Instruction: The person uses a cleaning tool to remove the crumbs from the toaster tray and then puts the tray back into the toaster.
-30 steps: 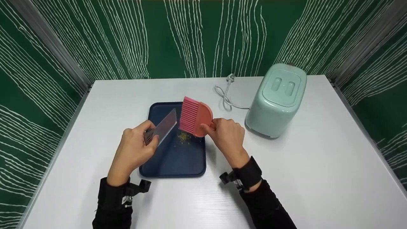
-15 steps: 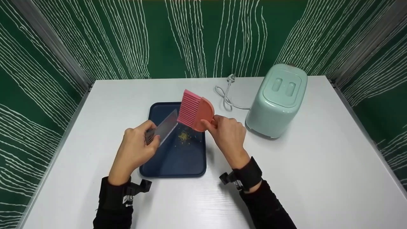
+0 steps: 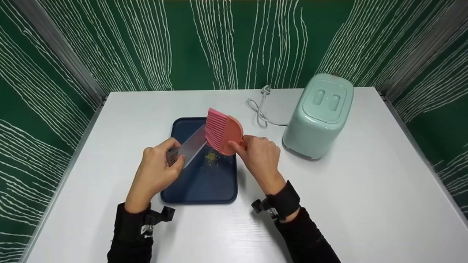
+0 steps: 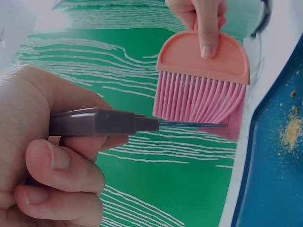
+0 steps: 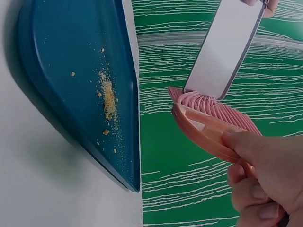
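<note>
My left hand (image 3: 155, 171) pinches the dark handle of a flat metal crumb tray (image 3: 193, 147), tilted above the blue tray (image 3: 199, 188). My right hand (image 3: 260, 155) grips a coral brush (image 3: 231, 135) with pink bristles, thumb laid on its head. In the left wrist view the bristles (image 4: 189, 97) bend against the thin metal edge. The right wrist view has them pressed to the end of the crumb tray (image 5: 222, 52). A small heap of yellowish crumbs (image 3: 211, 157) lies on the blue tray below.
A mint-green toaster (image 3: 320, 117) stands at the back right of the white table (image 3: 358, 197). Its white cord and plug (image 3: 261, 109) lie to its left. Green walls (image 3: 241, 44) with white streaks enclose the back and sides.
The brush rose slightly, then came down and left until its bristles met the end of the crumb tray, where they now bend. The left hand has barely moved.
</note>
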A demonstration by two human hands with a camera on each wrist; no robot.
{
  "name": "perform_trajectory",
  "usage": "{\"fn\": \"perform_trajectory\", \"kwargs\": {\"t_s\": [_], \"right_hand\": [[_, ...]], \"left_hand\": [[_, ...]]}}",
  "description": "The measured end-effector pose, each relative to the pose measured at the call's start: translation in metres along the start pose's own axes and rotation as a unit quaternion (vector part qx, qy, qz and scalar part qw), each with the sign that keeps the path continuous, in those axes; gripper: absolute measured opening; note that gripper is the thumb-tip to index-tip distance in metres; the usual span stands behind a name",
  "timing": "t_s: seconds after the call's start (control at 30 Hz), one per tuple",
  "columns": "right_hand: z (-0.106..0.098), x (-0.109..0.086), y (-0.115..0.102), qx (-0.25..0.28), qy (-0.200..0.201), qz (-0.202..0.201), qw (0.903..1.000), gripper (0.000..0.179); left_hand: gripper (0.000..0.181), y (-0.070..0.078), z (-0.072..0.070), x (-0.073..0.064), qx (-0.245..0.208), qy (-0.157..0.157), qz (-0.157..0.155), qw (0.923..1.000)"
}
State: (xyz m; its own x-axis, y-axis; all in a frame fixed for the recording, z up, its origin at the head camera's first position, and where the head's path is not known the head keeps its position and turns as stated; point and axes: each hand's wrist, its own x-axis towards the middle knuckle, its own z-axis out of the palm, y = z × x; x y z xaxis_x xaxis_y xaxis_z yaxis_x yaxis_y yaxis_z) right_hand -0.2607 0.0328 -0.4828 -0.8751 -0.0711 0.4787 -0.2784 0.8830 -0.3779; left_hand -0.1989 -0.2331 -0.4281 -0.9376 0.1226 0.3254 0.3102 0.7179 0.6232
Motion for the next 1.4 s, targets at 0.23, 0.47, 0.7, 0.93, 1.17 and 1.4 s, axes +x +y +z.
{"fn": "perform_trajectory", "kwargs": {"t_s": [0.23,0.47,0.7,0.93,1.17,1.4], "right_hand": [[-0.001,-0.002,0.0,-0.003,-0.007,-0.009,0.9999,0.055],[-0.005,-0.001,0.004,-0.006,-0.018,-0.009,0.9998,0.053],[-0.018,0.008,0.011,0.08,-0.144,0.032,0.9859,0.061],[-0.024,0.01,0.014,0.208,-0.332,0.049,0.9186,0.055],[-0.024,0.008,0.008,0.291,-0.443,-0.014,0.848,0.051],[-0.019,0.005,0.002,0.298,-0.468,-0.025,0.832,0.05]], "left_hand": [[0.009,0.001,-0.001,0.0,0.018,0.006,0.009,0.9998],[0.009,-0.001,-0.002,-0.001,0.049,0.012,0.009,0.9987],[0.009,-0.005,0.0,0.0,0.077,0.036,0.034,0.9958],[0.008,-0.007,0.001,0.001,0.105,0.075,0.066,0.9895],[0.005,-0.007,0.004,0.003,0.117,0.09,0.093,0.9846],[0.006,-0.005,0.006,0.002,0.132,0.076,0.112,0.982]]}}
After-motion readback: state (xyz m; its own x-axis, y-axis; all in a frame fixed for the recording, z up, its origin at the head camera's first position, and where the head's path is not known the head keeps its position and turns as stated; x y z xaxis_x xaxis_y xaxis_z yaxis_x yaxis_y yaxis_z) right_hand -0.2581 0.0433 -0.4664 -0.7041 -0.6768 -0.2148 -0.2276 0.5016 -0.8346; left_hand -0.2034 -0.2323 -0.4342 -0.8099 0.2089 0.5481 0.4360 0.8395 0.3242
